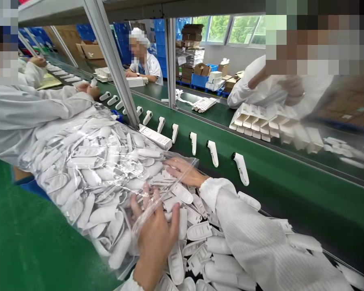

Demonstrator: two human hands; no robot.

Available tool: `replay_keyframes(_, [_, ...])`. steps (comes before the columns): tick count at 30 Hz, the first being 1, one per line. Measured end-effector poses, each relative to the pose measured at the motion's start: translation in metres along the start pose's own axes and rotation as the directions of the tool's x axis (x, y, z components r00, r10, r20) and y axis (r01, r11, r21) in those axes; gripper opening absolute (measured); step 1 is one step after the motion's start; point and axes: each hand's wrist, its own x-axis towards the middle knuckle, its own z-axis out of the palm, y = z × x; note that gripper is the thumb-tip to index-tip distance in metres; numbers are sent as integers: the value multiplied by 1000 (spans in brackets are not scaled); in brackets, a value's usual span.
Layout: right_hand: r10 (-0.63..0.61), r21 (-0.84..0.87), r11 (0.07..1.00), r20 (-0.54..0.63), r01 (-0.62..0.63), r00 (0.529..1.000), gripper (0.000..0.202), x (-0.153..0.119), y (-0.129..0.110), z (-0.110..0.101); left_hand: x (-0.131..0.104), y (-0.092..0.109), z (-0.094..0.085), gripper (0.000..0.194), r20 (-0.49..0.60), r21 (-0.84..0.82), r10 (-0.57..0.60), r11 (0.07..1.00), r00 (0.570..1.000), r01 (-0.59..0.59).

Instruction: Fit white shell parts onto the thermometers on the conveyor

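A large clear plastic bag [87, 161] full of white plastic cover pieces lies with its mouth toward me. My left hand [156, 230] is at the near side of the bag's mouth, its fingers spread and partly under the clear film. At the far side of the mouth, my right hand [185, 171] lies stretched out over the pieces, its fingers apart and the tips under the film. Neither hand is closed on a piece. Loose white plastic covers [199, 231] are heaped in front of the bag, below and between my arms.
A green conveyor belt [279, 182] carries a row of white handheld thermometers [212, 153] and a white box [155, 136]. A metal post [112, 60] rises beyond the bag. Co-workers sit at the left and across the belt, near open cartons [257, 117].
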Motion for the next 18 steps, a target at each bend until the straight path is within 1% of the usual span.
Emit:
replay_keyframes(2, [-15, 25, 1000, 58, 14, 998, 43, -12, -2, -11, -4, 1, 3, 70, -5, -16, 30, 999, 1000, -30])
replay_keyframes(4, [-17, 61, 998, 114, 10, 993, 42, -17, -6, -18, -9, 1, 5, 66, -27, -71, 73, 995, 997, -75])
replay_keyframes(6, [13, 59, 998, 121, -20, 993, 42, -11, -11, -18, -12, 3, 5, 67, -58, -133, 86, 987, 995, -93])
replay_keyframes(7, [34, 32, 999, 95, -37, 995, 44, -5, -14, -16, -12, 4, 4, 70, -59, -152, 75, 985, 995, -83])
replay_keyframes(8, [56, 11, 998, 97, -58, 994, 49, 1, -15, -13, -12, 5, 4, 72, -48, -162, 56, 985, 997, -63])
replay_keyframes(10, [6, 24, 1000, 183, -11, 983, 60, 13, -12, -8, -9, 7, 5, 78, -12, -177, 44, 983, 999, -46])
replay_keyframes(11, [-29, 44, 999, 266, 18, 964, 64, 16, -9, -7, -7, 9, 7, 81, -4, -186, 51, 981, 999, -51])
replay_keyframes(12, [-53, 58, 998, 280, 38, 959, 62, 15, -5, -9, -6, 11, 9, 83, -15, -206, 69, 976, 997, -71])
replay_keyframes(13, [-92, 78, 994, 293, 72, 952, 56, 12, -3, -12, -5, 14, 12, 85, -38, -233, 97, 967, 995, -104])
replay_keyframes(14, [-89, 88, 994, 289, 67, 953, 51, 5, -2, -18, -5, 19, 14, 86, -69, -269, 133, 952, 989, -147])
replay_keyframes(16, [-47, 109, 994, 273, 18, 961, 45, -17, -7, -33, -9, 30, 17, 85, -113, -345, 212, 908, 971, -239])
replay_keyframes(18, [14, 144, 988, 281, -56, 960, 44, -43, -17, -49, -18, 43, 16, 84, -111, -412, 280, 860, 954, -301])
